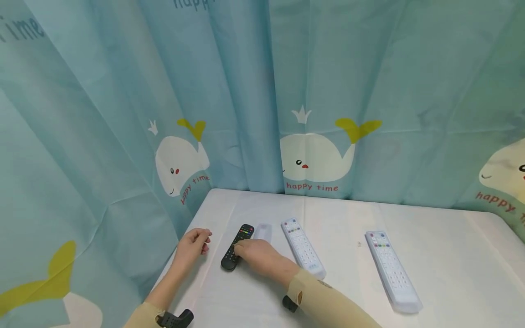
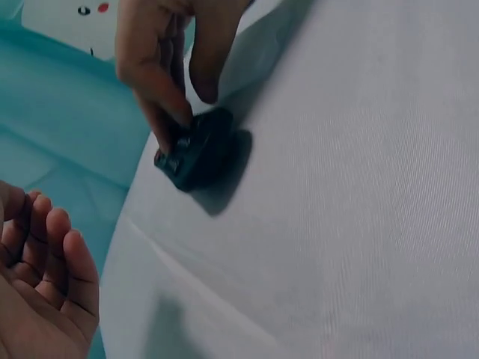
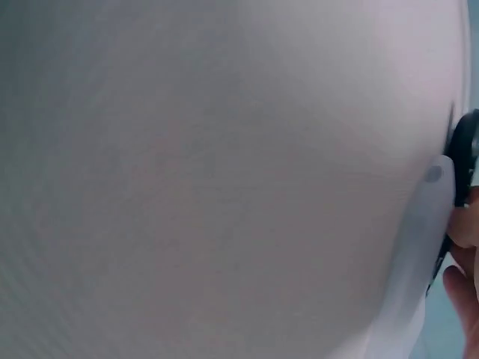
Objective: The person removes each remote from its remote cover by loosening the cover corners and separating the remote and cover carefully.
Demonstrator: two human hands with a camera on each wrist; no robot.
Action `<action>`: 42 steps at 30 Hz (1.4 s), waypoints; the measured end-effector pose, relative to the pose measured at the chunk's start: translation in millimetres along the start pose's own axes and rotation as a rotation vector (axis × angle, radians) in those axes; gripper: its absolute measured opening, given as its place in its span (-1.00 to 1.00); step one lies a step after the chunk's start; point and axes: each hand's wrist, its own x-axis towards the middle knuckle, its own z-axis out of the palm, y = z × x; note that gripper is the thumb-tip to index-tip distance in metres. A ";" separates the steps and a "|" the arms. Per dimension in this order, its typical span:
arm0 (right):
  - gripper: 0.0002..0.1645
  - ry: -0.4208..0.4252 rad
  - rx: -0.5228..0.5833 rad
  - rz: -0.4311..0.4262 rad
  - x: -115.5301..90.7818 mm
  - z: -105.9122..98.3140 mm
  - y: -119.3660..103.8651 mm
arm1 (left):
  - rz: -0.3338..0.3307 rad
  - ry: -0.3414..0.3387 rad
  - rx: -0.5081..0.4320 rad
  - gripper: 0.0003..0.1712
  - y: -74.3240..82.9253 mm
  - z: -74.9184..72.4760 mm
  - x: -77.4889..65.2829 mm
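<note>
A black remote control (image 1: 237, 248) lies slantwise on the white table, toward its left side. My right hand (image 1: 258, 256) reaches over it from the right and pinches it between thumb and fingers; the left wrist view shows this remote (image 2: 198, 153) end-on with its shadow beside it. Right behind that hand lies a translucent remote cover (image 1: 263, 231), partly hidden by the hand; in the right wrist view the cover (image 3: 415, 254) runs alongside the black remote. To the left, near the table edge, my left hand (image 1: 193, 243) hangs with loosely curled fingers and holds nothing.
A white remote in a clear cover (image 1: 302, 246) lies just right of my right hand, partly behind the forearm. Another white covered remote (image 1: 393, 271) is farther right on the table (image 1: 344, 218). A blue curtain (image 1: 246, 91) with whales hangs along the back and left.
</note>
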 end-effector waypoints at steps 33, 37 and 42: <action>-0.70 0.093 0.376 0.544 -124.1 -65.4 81.8 | 0.257 -0.497 0.165 -0.72 37.5 86.2 -49.1; -0.69 0.111 0.452 0.643 -133.3 -65.7 85.5 | 0.283 -0.527 0.164 -0.73 39.4 102.7 -52.5; -0.68 0.143 0.538 0.732 -143.0 -65.2 88.8 | 0.275 -0.564 0.158 -0.78 38.1 124.5 -55.3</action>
